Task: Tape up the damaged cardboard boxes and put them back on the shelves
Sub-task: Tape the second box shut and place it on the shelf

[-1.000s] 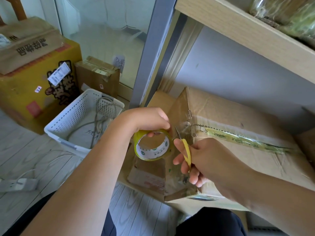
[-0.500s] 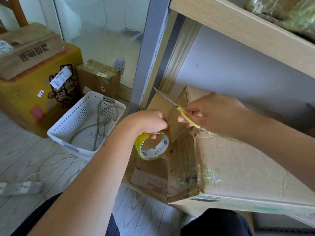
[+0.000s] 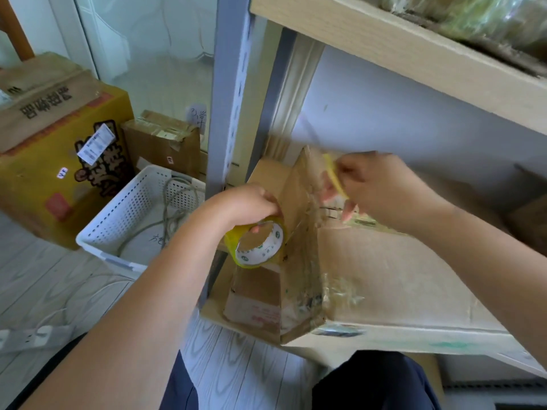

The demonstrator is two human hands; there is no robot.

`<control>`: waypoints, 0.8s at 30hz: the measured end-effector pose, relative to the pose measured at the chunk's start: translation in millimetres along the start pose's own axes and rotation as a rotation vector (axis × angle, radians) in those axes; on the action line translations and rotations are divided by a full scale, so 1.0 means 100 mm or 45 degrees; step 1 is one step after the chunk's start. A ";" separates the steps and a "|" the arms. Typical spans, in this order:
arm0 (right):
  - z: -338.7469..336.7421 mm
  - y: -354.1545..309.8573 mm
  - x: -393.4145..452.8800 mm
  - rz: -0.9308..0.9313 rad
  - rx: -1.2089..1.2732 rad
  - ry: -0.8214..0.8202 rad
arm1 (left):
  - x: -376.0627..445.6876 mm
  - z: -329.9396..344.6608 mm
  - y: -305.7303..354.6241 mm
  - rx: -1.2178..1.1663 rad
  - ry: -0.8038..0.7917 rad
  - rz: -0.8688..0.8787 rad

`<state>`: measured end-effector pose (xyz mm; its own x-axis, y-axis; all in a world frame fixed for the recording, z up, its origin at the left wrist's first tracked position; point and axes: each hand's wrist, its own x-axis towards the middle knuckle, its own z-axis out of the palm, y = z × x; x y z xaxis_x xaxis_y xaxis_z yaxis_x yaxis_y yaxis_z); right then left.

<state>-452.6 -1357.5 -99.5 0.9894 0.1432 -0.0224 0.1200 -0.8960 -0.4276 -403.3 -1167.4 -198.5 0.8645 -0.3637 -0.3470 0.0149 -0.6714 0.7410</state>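
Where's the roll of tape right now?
In the head view, the yellow tape roll sits near the centre, gripped by the left hand against the left end of the cardboard box, just right of the white basket.

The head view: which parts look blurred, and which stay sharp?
Head view: the right hand with the yellow-handled scissors is smeared by motion blur, its blades hardly readable; the left hand and tape roll are only slightly soft; the white basket and yellow box look sharp.

right hand [image 3: 381,193] and yellow-handled scissors [image 3: 334,176] motion-blurred, blades a faint streak, cardboard box [image 3: 384,267] cut off right, top-shelf goods [image 3: 473,19] blurred
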 end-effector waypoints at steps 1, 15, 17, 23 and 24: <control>-0.12 0.18 -0.11 0.069 0.100 0.127 | -0.05 -0.01 0.08 0.026 0.117 0.013; -0.36 2.21 -1.49 0.689 -0.152 0.773 | -0.44 1.10 1.37 0.752 1.411 0.653; -0.31 2.21 -1.49 0.733 -0.216 0.822 | -0.35 1.11 1.30 0.818 1.456 0.674; -0.25 2.07 -1.44 0.872 -0.285 0.805 | 0.05 0.92 1.18 1.033 1.605 1.020; -0.23 2.03 -1.43 0.901 -0.271 0.810 | 0.13 0.84 1.17 1.082 1.607 1.069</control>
<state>-567.8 -1570.1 -162.3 0.6900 -0.6551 0.3077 -0.5686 -0.7537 -0.3295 -432.3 -1305.0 -164.9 0.3319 -0.3545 0.8742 -0.4950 -0.8543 -0.1585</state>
